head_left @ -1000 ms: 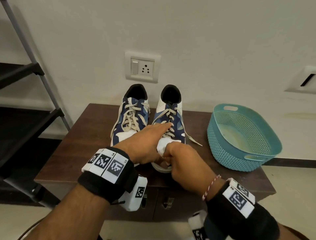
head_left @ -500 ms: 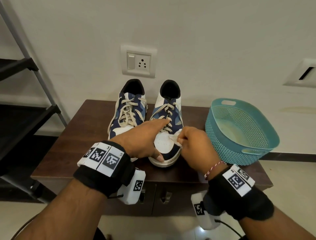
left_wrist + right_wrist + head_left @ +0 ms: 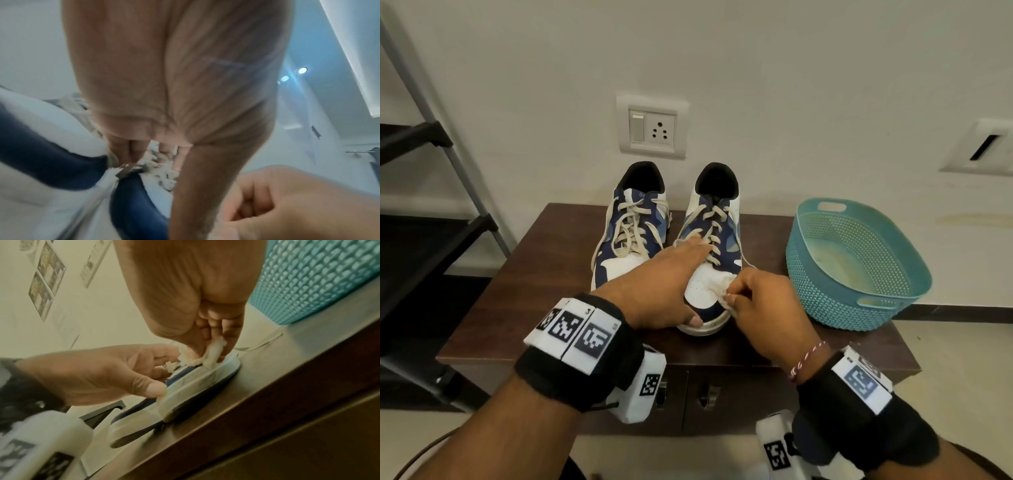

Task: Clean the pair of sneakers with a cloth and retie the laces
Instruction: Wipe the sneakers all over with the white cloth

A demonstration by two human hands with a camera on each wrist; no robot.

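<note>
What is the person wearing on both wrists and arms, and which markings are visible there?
Both forearms are bare, without sleeves. The left hand has a wide black wrist band carrying white tiles with black square code markings, and a white camera block with one more code below it. The right hand has the same black band with coded tiles, plus a thin red-and-white thread bracelet.

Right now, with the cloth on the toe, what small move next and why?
Probably wipe the cloth along the toe's right edge: the right hand pinches it against the right sneaker, which the left hand steadies, thumb at the toe rim. The laces hang untied, so tying comes later.
</note>
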